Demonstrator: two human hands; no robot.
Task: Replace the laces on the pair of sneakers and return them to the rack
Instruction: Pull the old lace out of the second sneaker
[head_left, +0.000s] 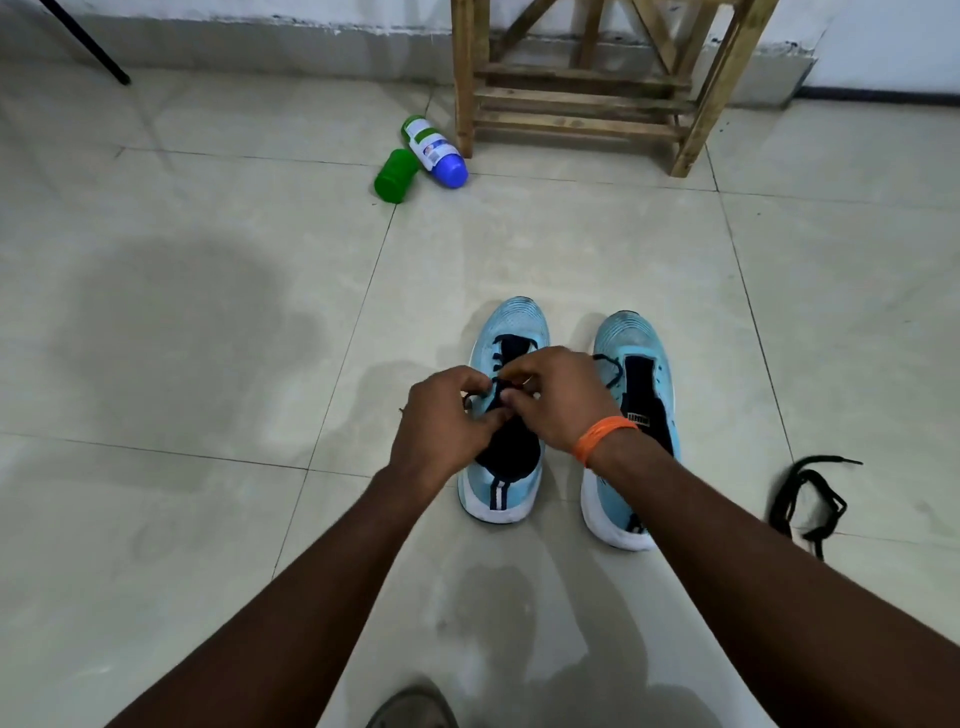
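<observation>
Left hand (447, 423) and right hand (558, 402) share a tight pinching grip on the lace (513, 343), midway along the sneaker (511, 318), toe pointing away.

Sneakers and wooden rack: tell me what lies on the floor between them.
In the head view, only bare floor tile separates the sneakers from the rack. Two bottles lie off to the left, by the rack's leg.

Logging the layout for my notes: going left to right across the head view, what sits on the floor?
Green container → blue-capped bottle → sneaker being laced → other sneaker → loose black lace.
</observation>
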